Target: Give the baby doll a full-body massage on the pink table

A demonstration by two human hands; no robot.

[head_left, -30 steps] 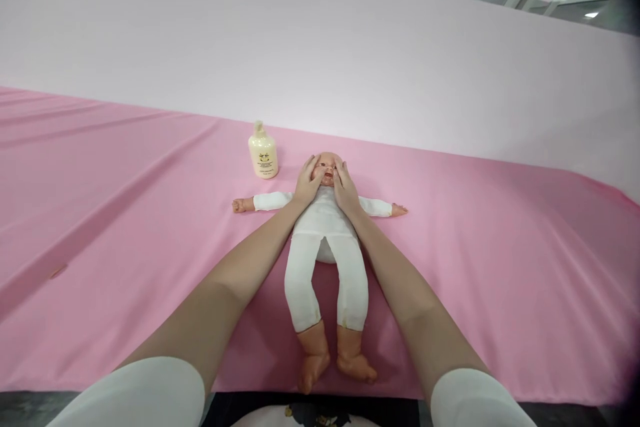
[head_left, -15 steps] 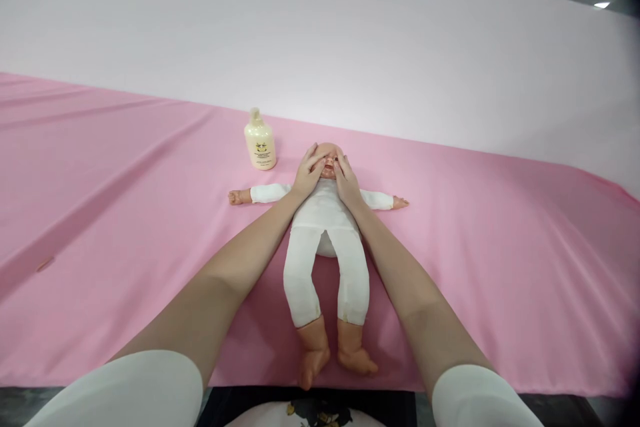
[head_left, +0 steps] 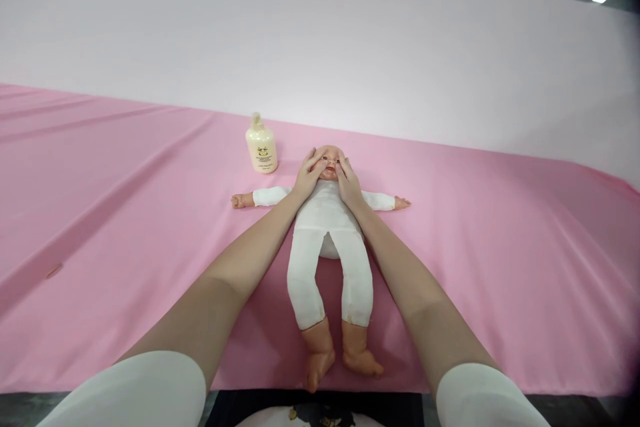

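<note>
Doll (head_left: 328, 210) face-up, head (head_left: 331, 153) between left hand (head_left: 307, 177) and right hand (head_left: 351, 185); each grip uncurled, laid against its side.

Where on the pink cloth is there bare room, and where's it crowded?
Free: the pink cloth right of the doll and right forearm; more left of the bottle and left forearm, apart from a small brown piece. Crowded: the doll's head, where the left hand and right hand rest against its sides.

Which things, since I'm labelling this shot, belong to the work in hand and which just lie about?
In use: doll; left hand and right hand, on its head; pink cloth beneath.

Seemingly lying about: cream bottle, standing untouched; small brownish scrap.
</note>
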